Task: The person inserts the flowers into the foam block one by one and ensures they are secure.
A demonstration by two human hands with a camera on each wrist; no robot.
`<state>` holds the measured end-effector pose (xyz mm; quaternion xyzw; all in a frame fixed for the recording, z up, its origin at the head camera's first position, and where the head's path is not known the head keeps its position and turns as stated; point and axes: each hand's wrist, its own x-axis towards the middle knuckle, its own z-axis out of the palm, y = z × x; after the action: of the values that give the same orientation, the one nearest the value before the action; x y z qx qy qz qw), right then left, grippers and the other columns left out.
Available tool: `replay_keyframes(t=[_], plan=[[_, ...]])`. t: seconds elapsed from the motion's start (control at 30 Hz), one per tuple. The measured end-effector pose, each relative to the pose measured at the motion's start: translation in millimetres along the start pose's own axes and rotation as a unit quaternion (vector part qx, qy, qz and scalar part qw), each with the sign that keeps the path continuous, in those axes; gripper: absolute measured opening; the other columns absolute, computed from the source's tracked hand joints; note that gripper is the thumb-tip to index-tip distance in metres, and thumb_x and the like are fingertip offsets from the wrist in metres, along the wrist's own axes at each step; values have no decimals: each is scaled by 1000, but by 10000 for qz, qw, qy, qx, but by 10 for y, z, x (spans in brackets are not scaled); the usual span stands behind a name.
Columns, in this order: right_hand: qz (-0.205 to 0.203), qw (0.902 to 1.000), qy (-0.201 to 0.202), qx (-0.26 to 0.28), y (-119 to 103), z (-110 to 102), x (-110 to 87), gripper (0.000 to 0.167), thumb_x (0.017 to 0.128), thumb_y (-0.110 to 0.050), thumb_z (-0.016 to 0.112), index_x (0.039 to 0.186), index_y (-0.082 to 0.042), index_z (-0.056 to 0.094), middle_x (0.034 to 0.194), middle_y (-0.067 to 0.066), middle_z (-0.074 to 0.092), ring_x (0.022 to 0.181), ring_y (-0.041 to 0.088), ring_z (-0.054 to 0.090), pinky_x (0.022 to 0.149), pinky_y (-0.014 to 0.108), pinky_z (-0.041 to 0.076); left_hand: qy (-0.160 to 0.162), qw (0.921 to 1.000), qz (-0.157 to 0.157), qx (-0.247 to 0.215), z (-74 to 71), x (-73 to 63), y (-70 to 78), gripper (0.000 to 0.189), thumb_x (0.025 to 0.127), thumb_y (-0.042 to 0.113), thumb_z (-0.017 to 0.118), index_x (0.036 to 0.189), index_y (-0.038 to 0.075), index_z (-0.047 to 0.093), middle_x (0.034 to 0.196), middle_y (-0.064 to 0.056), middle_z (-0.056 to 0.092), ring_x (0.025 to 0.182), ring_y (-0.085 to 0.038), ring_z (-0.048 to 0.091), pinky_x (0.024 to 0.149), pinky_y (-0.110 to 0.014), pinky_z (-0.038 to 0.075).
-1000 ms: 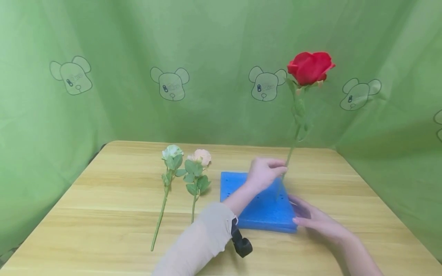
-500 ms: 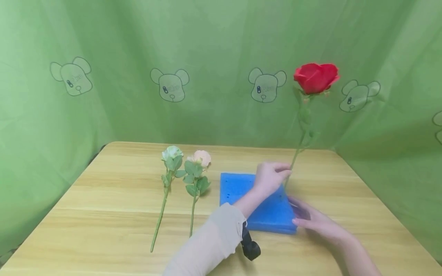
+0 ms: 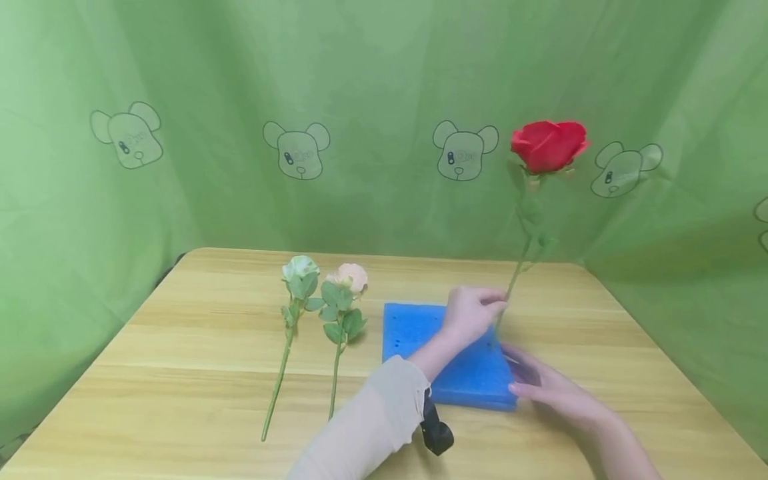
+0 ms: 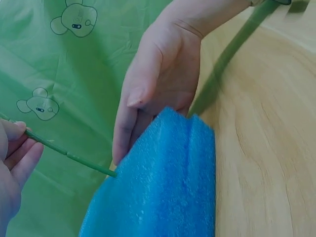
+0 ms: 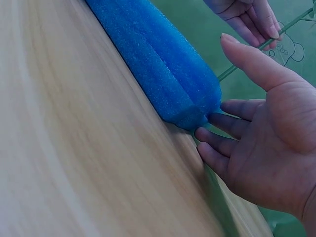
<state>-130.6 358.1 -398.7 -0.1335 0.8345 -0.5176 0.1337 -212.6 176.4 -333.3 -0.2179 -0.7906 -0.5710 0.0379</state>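
Observation:
My left hand [image 3: 472, 313] pinches the green stem of an artificial red rose [image 3: 549, 147] between thumb and fingers. The rose leans slightly right. In the left wrist view the stem [image 4: 74, 157] meets the top face of a blue foam block [image 4: 153, 187]; how deep it goes is hidden. My right hand [image 3: 555, 387] is at the right side of the foam block [image 3: 471, 380]. The right wrist view has that hand [image 5: 266, 133] with fingers extended, their tips touching the foam's side, thumb apart. Small dark holes dot the foam's top.
On the wooden table [image 3: 198, 347], a pale green-white rose [image 3: 300, 270] and a pale pink rose [image 3: 350, 277] lie left of the foam, stems toward me. A black strap [image 3: 437, 433] hangs from my left wrist. A green curtain [image 3: 372, 80] surrounds the table's back and sides.
My left hand has moved slightly right and down with the red rose, whose bloom is lower and a little further right. My right hand has stayed at the foam's side.

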Motion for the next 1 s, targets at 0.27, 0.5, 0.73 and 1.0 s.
replay_keyframes(t=[0.27,0.5,0.73,1.0], plan=[[-232,9997,-46,-109,10,-13,5,64,94,-9,50,145,4,13,149,26,15,134,28,24,106,46,25,-220,9994,66,248,19,-12,-32,18,84,17,69,101,16,73,101,6,69,95,-3,62,80,-12,47],[-137,9999,-53,18,36,-17,10,64,94,-10,50,146,1,13,150,23,13,130,6,27,94,9,27,-392,9982,-32,461,35,-35,-52,18,84,20,68,102,19,72,102,9,68,97,-2,61,82,-15,48],[-135,9999,-49,-16,32,-19,19,64,95,-10,49,145,3,12,150,24,13,132,38,13,94,9,27,-365,9977,32,569,32,-29,-57,18,85,21,68,102,19,73,101,9,69,96,-2,61,81,-14,48],[-162,9998,-65,-89,36,-16,22,64,95,-10,49,145,3,12,150,24,13,132,37,13,94,9,27,-446,9964,54,723,27,-24,-51,18,85,20,68,102,18,72,102,8,69,98,-3,61,83,-14,47]])
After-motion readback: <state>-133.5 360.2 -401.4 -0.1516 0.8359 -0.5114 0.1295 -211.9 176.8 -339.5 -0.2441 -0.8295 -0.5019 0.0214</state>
